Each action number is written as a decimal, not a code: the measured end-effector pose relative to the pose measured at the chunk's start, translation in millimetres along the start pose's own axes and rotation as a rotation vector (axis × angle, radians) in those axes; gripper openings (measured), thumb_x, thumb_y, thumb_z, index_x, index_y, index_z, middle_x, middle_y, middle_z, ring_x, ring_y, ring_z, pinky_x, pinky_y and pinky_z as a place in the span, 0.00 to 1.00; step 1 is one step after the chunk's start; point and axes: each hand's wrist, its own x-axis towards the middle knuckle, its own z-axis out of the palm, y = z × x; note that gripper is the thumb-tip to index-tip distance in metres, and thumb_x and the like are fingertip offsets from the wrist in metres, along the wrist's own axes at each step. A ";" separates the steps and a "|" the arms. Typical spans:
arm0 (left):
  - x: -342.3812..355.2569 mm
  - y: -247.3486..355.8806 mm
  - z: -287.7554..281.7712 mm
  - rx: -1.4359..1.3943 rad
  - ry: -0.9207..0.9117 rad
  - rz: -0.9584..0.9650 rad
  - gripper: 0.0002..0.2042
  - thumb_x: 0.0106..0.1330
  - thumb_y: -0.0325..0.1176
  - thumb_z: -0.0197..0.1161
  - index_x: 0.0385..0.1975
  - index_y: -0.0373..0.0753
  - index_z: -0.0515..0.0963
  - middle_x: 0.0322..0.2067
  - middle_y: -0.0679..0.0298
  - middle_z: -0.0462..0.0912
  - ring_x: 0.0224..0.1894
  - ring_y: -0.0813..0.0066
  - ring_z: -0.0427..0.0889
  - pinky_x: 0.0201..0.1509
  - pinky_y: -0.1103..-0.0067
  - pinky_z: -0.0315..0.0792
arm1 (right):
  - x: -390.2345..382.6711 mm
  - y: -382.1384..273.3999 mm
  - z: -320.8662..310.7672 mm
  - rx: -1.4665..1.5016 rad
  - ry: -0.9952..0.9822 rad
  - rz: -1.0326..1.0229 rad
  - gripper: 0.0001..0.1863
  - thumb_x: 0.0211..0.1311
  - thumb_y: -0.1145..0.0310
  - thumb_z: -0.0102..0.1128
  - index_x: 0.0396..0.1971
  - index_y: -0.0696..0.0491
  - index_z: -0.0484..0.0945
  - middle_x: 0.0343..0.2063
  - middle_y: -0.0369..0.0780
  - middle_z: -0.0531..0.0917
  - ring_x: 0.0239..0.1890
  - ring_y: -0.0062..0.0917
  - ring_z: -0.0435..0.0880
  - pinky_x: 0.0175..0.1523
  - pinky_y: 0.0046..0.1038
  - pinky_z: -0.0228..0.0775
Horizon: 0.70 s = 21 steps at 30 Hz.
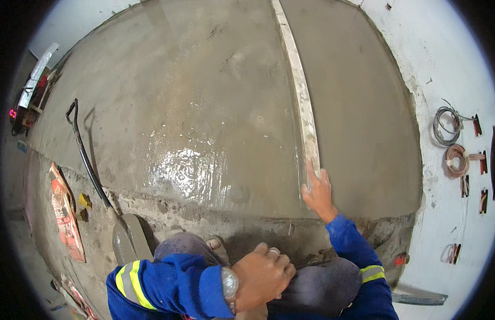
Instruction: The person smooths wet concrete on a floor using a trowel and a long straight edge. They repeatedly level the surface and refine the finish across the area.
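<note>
A long, pale, cement-smeared screed board (301,88) lies across the wet grey cement floor (215,101), running from the far edge toward me. At its near end my right hand (318,194) grips it, index finger stretched along the top. My left hand (263,278), with a ring and a wristwatch (229,285), rests by my knee (317,288). Its fingers are curled in and nothing shows in them; the palm side is hidden. Both arms wear blue sleeves with reflective bands.
To the left, a shovel (129,240) leans its black handle over the wet surface. Beside it lie a torn red-and-white bag (66,213) and a yellow scrap (84,200). Coiled cables (457,160) hang from the white right wall (439,69). A metal strip (420,298) lies at lower right.
</note>
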 end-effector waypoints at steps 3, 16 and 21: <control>-4.8 0.8 5.5 -0.033 0.044 0.013 0.25 0.50 0.52 0.67 0.42 0.40 0.76 0.34 0.65 0.78 0.40 0.66 0.80 0.43 0.73 0.73 | -1.7 -6.7 16.7 -0.011 0.002 -0.036 0.48 0.49 0.71 0.64 0.73 0.46 0.52 0.43 0.57 0.69 0.45 0.53 0.72 0.50 0.48 0.70; -6.7 1.0 2.0 0.039 -0.002 -0.062 0.26 0.51 0.52 0.67 0.44 0.40 0.76 0.34 0.65 0.78 0.41 0.66 0.80 0.44 0.71 0.74 | -27.1 -5.4 13.8 -0.008 -0.020 -0.011 0.48 0.49 0.71 0.63 0.73 0.46 0.52 0.41 0.58 0.68 0.44 0.55 0.71 0.49 0.49 0.70; -2.0 3.5 2.4 -0.011 0.038 0.038 0.26 0.52 0.52 0.67 0.44 0.40 0.76 0.35 0.63 0.79 0.42 0.65 0.81 0.45 0.71 0.74 | -9.8 -11.9 17.7 -0.002 0.052 -0.055 0.48 0.49 0.70 0.62 0.73 0.44 0.51 0.40 0.58 0.69 0.42 0.55 0.71 0.49 0.50 0.68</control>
